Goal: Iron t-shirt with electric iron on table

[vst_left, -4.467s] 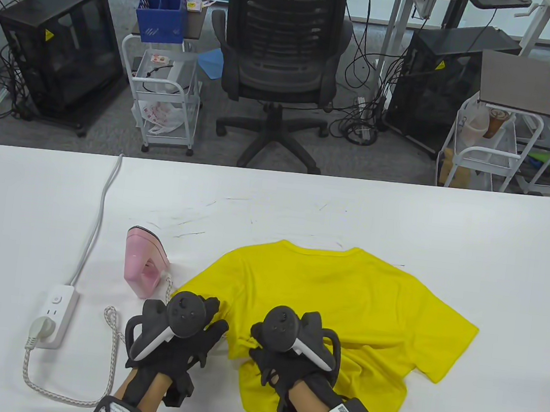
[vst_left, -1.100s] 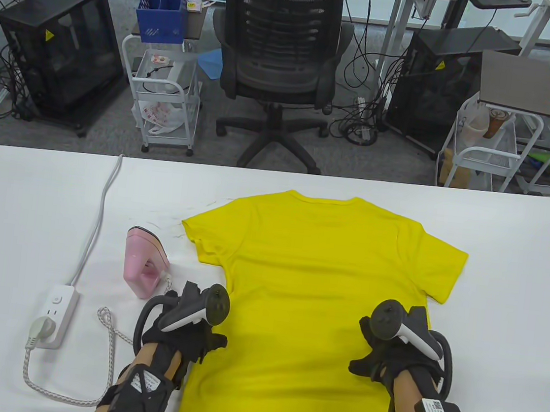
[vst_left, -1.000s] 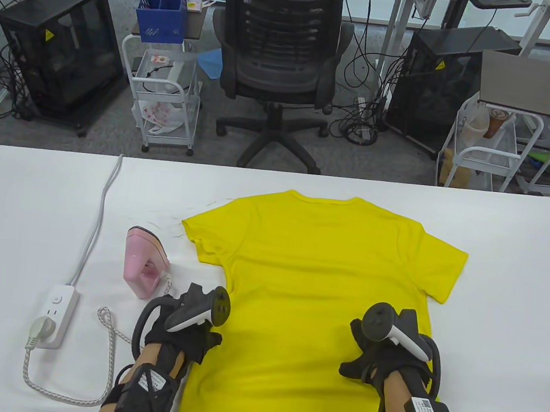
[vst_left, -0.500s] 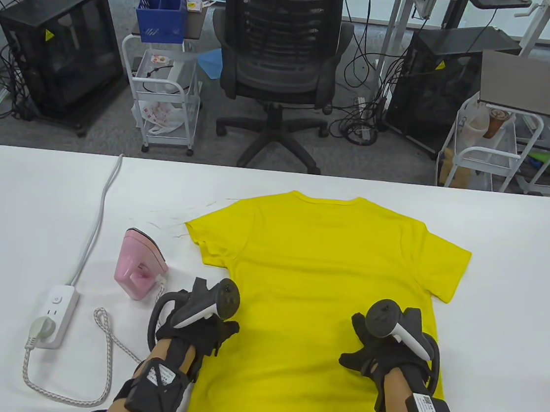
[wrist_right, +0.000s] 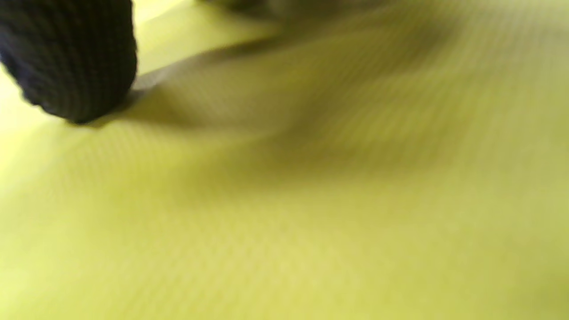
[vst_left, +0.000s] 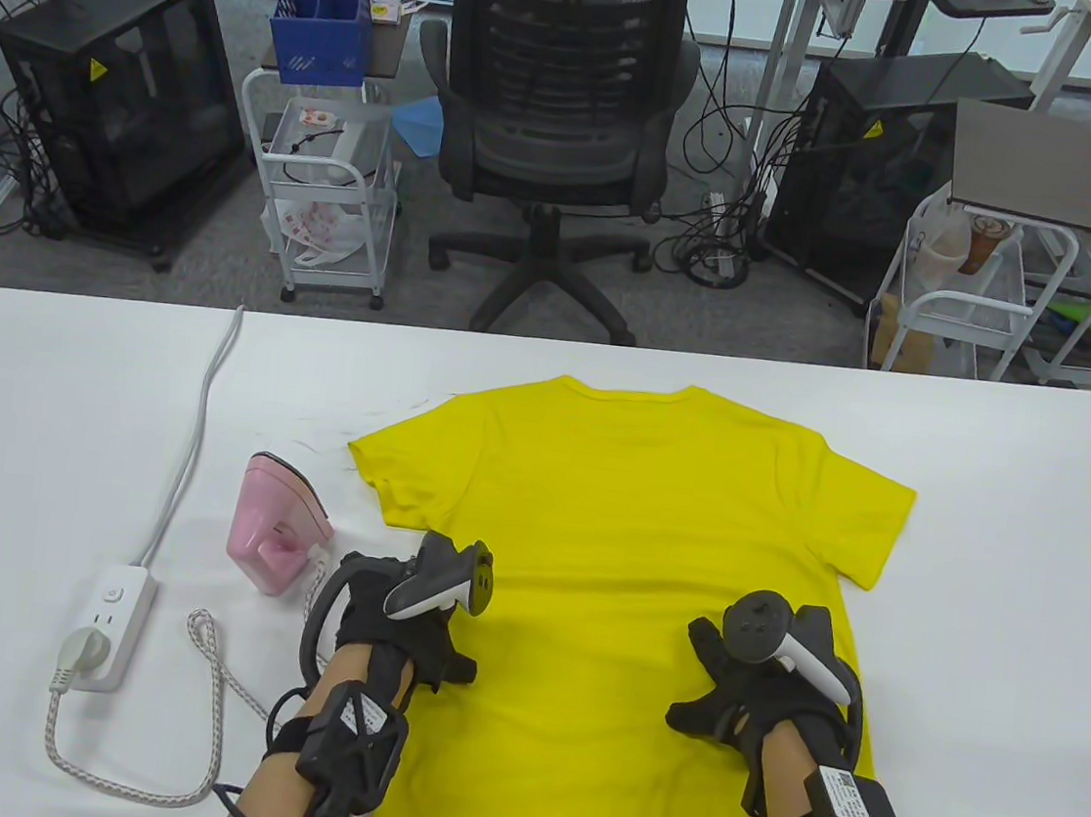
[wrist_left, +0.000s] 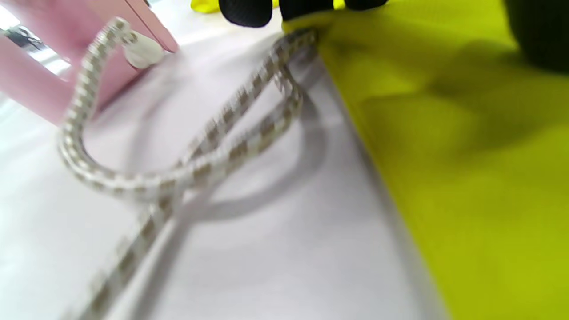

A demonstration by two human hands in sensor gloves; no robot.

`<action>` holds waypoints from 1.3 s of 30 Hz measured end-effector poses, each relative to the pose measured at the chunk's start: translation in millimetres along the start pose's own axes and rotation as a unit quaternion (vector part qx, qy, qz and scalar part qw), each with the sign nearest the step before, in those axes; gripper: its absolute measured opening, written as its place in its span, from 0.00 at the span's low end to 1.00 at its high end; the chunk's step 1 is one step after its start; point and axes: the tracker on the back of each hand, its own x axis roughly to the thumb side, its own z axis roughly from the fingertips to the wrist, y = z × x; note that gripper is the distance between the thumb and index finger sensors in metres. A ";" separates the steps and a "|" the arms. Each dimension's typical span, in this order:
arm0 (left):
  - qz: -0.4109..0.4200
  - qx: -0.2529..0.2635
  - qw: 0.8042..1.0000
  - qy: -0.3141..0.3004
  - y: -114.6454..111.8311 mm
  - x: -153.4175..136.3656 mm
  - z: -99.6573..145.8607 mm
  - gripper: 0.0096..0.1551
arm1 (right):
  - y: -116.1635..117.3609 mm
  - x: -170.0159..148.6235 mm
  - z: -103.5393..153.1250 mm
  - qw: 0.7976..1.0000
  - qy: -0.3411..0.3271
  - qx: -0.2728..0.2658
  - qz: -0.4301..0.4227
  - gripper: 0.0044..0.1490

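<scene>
The yellow t-shirt (vst_left: pixel 620 535) lies spread flat, collar away from me, on the white table (vst_left: pixel 996 598). The pink iron (vst_left: pixel 275 535) stands on its heel just left of the shirt's left sleeve. My left hand (vst_left: pixel 390 607) rests on the shirt's left side edge, right of the iron; its fingertips (wrist_left: pixel 246 11) touch the hem by the iron's braided cord (wrist_left: pixel 186 169). The iron (wrist_left: pixel 26 84) and shirt (wrist_left: pixel 466 178) show in the left wrist view. My right hand (vst_left: pixel 736 681) lies open and flat on the shirt's right side; one fingertip (wrist_right: pixel 71 58) presses the fabric (wrist_right: pixel 284 200).
A white power strip (vst_left: pixel 109 615) with the iron's plug lies at the left; its grey cable runs to the far edge. The braided cord (vst_left: pixel 219 686) loops between strip and my left arm. A black office chair (vst_left: pixel 563 86) stands beyond the table.
The shirt, crumpled 4.5 s ago, now lies flat. In the last second it slid a little left, my left hand moved forward along its left edge, and the iron shifted slightly left.
</scene>
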 end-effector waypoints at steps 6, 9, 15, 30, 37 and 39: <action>0.121 0.052 0.990 -0.048 24.1 10.2 -1.2 0.50 | -24.3 0.2 -0.2 0.995 0.013 -0.096 -0.029 0.56; 0.116 0.045 0.990 -0.069 25.4 27.3 -8.1 0.54 | -23.5 -8.4 -9.5 0.996 0.036 -0.070 -0.037 0.60; 0.080 -0.071 0.992 -0.065 8.5 36.9 -39.9 0.70 | -10.4 -24.1 -28.8 0.996 0.052 0.045 -0.053 0.69; 0.112 -0.019 0.987 -0.114 13.4 34.4 -14.6 0.69 | -10.5 2.7 -12.7 1.000 0.020 0.012 -0.018 0.69; 0.080 -0.057 0.986 -0.134 -12.5 46.8 -0.2 0.67 | 14.8 16.5 -6.8 0.999 0.014 0.041 0.001 0.67; 0.075 -0.051 0.987 -0.130 -18.3 44.7 -2.9 0.69 | 17.1 10.9 -6.3 0.999 0.007 0.030 -0.024 0.67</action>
